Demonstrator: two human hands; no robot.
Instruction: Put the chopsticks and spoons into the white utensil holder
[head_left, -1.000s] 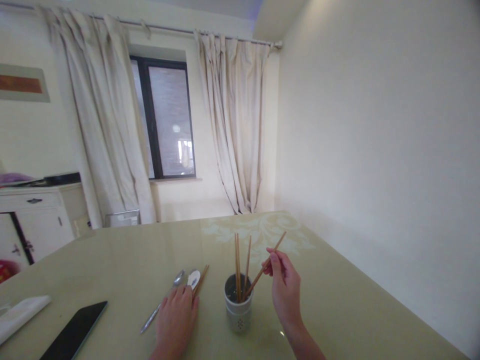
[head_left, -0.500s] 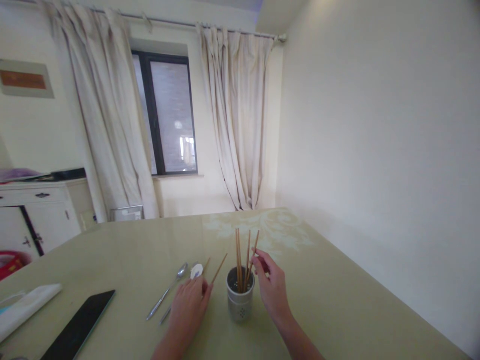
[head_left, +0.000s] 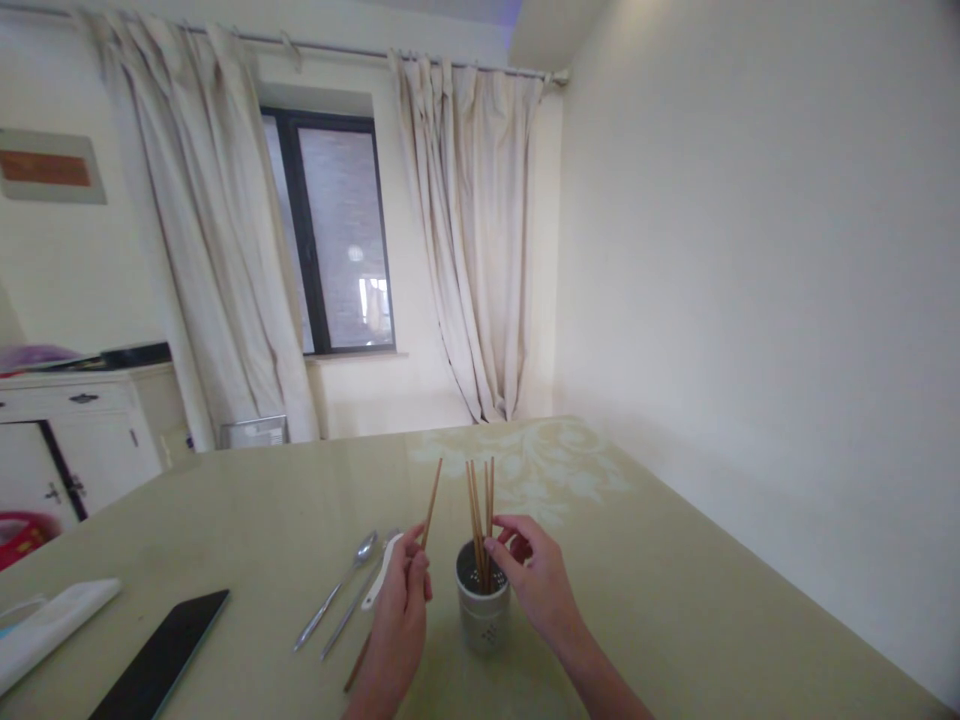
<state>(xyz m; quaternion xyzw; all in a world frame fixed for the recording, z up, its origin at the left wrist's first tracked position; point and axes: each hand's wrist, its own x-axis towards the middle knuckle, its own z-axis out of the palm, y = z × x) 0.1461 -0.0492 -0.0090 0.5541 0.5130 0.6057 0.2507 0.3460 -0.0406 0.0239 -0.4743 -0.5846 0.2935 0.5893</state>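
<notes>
Our left hand point(head_left: 401, 595) lifted and grips a chopstick point(head_left: 433, 503), bottom middle. Our right hand point(head_left: 536, 572) pinches another stick point(head_left: 491, 488) in the cup point(head_left: 484, 625).

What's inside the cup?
Four chopsticks show in the cup, standing nearly upright with their tops well above the rim; the right hand is at the rightmost one. The near wall hides their lower ends and whatever else may lie at the bottom.

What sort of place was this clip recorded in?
Probably a dining area in a home: there is a large table with chopsticks standing in a holder, long curtains and a white cabinet.
</notes>
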